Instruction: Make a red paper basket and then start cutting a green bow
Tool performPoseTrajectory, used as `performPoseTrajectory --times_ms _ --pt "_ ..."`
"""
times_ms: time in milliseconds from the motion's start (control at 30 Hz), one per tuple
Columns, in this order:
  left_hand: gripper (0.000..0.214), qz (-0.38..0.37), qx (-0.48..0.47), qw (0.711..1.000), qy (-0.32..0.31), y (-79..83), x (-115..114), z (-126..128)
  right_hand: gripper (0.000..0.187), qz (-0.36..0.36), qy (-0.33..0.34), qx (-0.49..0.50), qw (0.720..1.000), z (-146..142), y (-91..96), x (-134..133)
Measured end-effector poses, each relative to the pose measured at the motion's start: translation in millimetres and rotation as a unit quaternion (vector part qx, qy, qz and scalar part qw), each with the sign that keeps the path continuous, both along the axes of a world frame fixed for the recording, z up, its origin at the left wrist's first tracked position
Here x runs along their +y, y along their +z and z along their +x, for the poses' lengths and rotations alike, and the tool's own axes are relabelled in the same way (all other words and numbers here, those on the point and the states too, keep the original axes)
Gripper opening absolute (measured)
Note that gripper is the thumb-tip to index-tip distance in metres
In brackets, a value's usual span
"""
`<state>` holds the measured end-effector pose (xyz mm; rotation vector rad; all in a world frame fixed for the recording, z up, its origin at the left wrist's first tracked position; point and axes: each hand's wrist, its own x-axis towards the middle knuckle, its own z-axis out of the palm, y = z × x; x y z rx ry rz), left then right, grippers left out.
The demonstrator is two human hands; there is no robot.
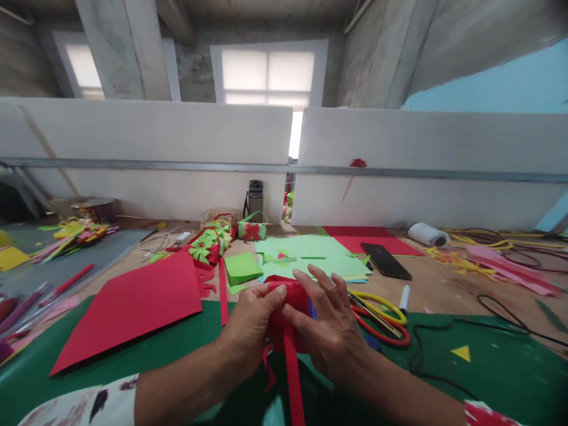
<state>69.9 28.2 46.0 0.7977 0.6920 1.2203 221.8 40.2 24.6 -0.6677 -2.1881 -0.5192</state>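
Between my hands is a small folded red paper piece (277,334), with a long red paper strip (293,378) running down from it toward me. My left hand (248,322) pinches the piece at its upper left edge, thumb on top. My right hand (332,328) has its thumb against the paper near the top of the strip; its other fingers are raised and bent around the right side. The fingers partly hide the folds. Left of my hands lies a large red paper sheet (137,302). Another red strip (222,293) is near it.
Scissors (393,337) with red and yellow handles and a white marker (404,297) lie to the right. Behind are light green sheets (315,245), a phone (386,260), a small green basket (252,229) and a bottle (255,198). A black cable (448,322) crosses the green mat (510,367).
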Motion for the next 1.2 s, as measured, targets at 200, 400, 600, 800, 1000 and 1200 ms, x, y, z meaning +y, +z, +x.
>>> performPoseTrajectory --times_ms 200,400,600,800,1000,1200 --pt "0.024 -0.009 0.006 1.000 0.013 -0.1 1 -1 0.033 0.004 -0.006 -0.004 1.000 -1 -1.8 0" --pt "0.021 -0.005 0.009 1.000 0.016 -0.4 0 -2 0.036 0.003 -0.015 -0.009 1.000 0 -3.9 0" --pt "0.021 0.026 -0.003 1.000 -0.010 0.0 1 -2 0.034 -0.006 -0.013 -0.009 1.000 2 0.2 -2" --pt "0.017 0.025 -0.020 0.999 -0.023 -0.9 6 -3 0.033 -0.016 -0.001 -0.013 1.000 2 3.2 -3" --pt "0.016 -0.032 -0.049 0.998 0.018 13.9 5 -2 0.034 -0.038 0.025 0.001 0.999 3 7.1 0" --pt "0.020 -0.038 -0.066 0.993 0.084 26.0 10 -6 0.024 -0.118 0.087 0.093 0.985 2 15.7 -4"
